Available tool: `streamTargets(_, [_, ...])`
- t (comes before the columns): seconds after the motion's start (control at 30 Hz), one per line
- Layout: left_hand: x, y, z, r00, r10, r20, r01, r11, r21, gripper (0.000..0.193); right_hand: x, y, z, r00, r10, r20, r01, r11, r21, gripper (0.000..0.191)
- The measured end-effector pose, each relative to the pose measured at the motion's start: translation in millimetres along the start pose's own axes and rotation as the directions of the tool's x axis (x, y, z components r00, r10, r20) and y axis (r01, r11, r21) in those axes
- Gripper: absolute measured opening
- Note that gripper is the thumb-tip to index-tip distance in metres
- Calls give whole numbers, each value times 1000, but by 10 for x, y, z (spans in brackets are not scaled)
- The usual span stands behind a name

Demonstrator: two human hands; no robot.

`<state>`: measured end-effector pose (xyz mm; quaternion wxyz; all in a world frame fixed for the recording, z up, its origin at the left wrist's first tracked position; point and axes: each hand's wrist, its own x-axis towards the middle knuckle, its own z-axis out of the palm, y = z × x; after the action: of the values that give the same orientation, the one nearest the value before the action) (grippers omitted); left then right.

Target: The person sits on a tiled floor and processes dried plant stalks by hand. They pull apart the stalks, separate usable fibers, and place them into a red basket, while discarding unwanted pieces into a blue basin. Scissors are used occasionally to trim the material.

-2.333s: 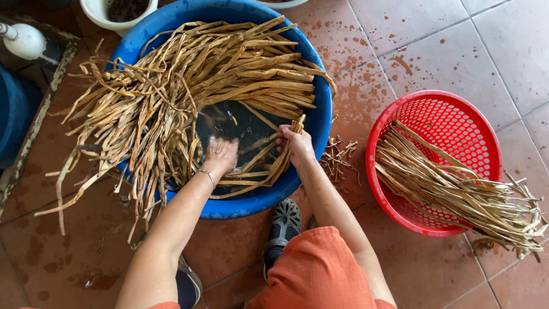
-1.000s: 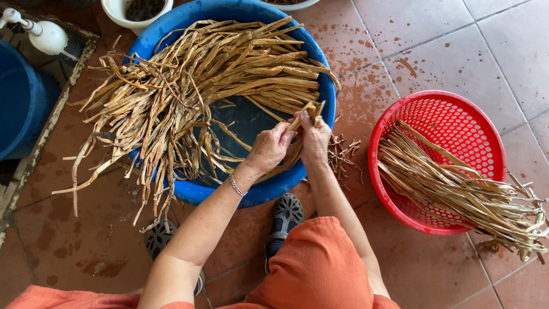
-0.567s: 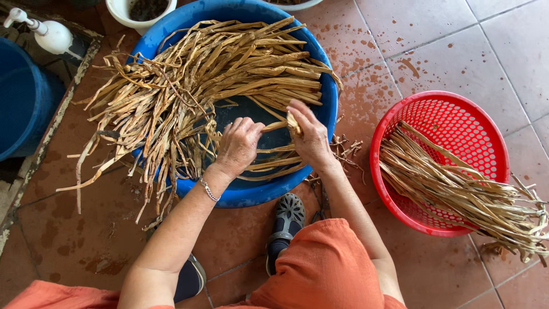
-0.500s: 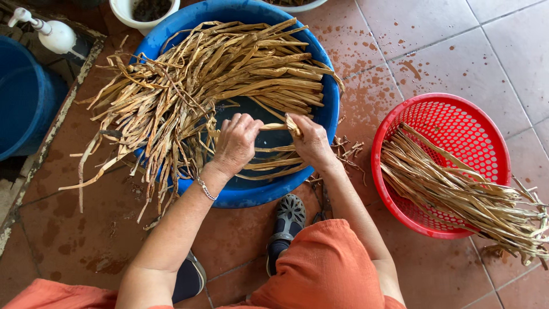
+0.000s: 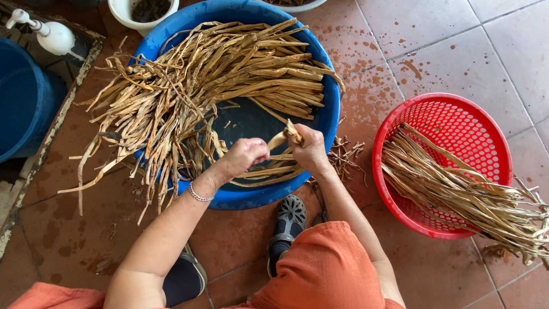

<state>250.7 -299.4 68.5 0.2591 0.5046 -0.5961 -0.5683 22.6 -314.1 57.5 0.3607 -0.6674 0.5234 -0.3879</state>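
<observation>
Reddish, wet-speckled floor tiles (image 5: 457, 51) carry a round blue plastic basin (image 5: 329, 114) heaped with tan dried plant strips (image 5: 229, 68). Over its near rim, left hand (image 5: 243, 157) and right hand (image 5: 311, 150) pinch one short strip (image 5: 284, 136) between them, apparently splitting it; finished strips probably go right, into the red mesh basket (image 5: 486, 131).

White pump bottle (image 5: 54, 35), white bowl (image 5: 143, 11), dark-blue bin (image 5: 23, 97).

Soft, even daylight lit the scene; shadows were faint, focus sharp throughout, with slight wide-angle bending at the edges.
</observation>
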Motion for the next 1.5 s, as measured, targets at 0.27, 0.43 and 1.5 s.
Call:
streamTargets(0.27, [-24,324,-143,925,186,-333,-120,971,207,20,-53,-86,-3,976,23,218,-72,973,221,16])
streamTargets(0.43, [-105,360,-85,814,537,-222,-344,754,560,8,-61,-91,-10,996,4,94,-15,993,119,13])
streamTargets(1.5, [115,16,243,916,-21,-401,-189,859,-476,8,41,-160,-96,960,233,-153,-111,823,558,35])
